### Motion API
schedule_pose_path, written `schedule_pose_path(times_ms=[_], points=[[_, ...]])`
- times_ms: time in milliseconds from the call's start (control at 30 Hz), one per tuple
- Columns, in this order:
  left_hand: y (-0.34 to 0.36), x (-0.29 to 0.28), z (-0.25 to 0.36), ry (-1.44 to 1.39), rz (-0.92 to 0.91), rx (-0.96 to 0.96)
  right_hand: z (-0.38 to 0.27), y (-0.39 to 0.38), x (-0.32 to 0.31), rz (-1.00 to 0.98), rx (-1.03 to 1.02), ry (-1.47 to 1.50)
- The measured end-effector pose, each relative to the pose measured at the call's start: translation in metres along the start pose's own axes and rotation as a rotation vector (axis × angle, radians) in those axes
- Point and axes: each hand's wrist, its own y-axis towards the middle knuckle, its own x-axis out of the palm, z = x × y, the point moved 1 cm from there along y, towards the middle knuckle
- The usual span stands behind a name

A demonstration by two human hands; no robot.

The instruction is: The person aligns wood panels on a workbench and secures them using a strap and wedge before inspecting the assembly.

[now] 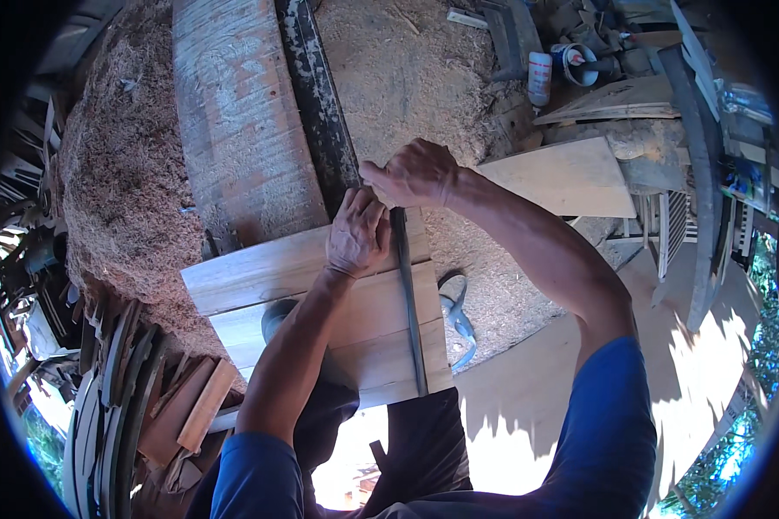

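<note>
A panel of several pale wooden boards (pixel 220 282) lies below my hands, at the near end of a wide dust-covered plank (pixel 238 112) and a dark, scuffed rail (pixel 316 95). Along the panel's right part runs a long, dark, narrow bar (pixel 409 311). My left hand (pixel 357 232) is closed at the panel's far edge, just left of the bar. My right hand (pixel 415 173) is closed over the bar's far end, above and right of the left one, nearly touching it. What the fingers of each hand grip is hidden.
Shavings (pixel 125 190) heap at the left, above stacked offcuts (pixel 173 398). At right are a loose pale board (pixel 563 177), a white bottle (pixel 539 80), a bucket (pixel 580 65), an upright grey plank (pixel 701 173) and a large sheet (pixel 519 398). A sandal (pixel 459 324) lies beside the panel.
</note>
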Motion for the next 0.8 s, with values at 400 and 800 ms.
schedule_pose_path(times_ms=[400,800], points=[[0.019,0.001,0.016,0.249,-0.237,-0.039,0.021,0.028,0.144,0.361,0.258,0.929],[0.014,0.019,0.012,0.432,-0.390,-0.043,-0.016,0.000,0.202,0.536,0.104,2.293]])
